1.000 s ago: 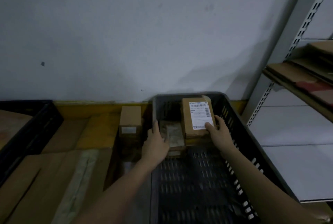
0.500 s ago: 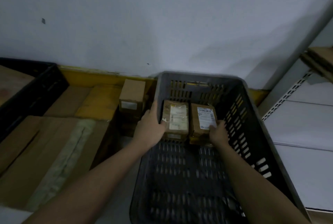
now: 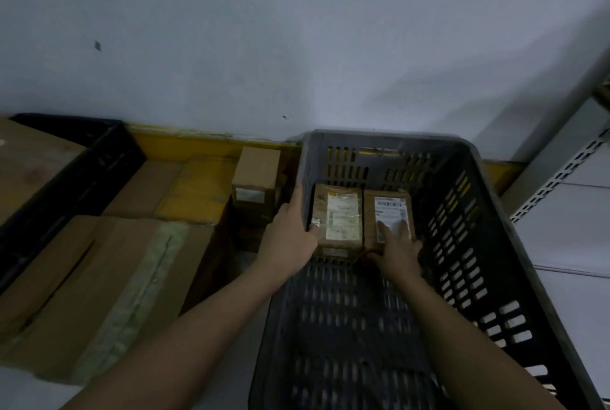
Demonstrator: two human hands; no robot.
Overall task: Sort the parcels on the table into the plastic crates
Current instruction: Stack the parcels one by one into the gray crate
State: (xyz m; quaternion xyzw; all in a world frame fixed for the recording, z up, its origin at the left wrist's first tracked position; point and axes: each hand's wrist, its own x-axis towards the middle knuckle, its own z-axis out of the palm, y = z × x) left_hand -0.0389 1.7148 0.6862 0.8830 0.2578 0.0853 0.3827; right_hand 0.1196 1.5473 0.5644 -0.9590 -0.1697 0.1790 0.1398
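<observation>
Two brown cardboard parcels with white labels lie side by side, long axes toward the far wall of the grey slotted plastic crate (image 3: pixel 462 228); the right hand (image 3: pixel 397 249) presses flat fingers (image 3: pixel 384 229) on the right parcel (image 3: pixel 389 208), the left hand (image 3: pixel 290 238) grips the left parcel (image 3: pixel 336 218).

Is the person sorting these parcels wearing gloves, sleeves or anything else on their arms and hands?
No. Both the left hand and the right hand are bare, with no gloves. The forearms are uncovered as far as the picture's lower edge, so no sleeve shows. No watch, bracelet or ring can be made out, though the light is dim.
</observation>
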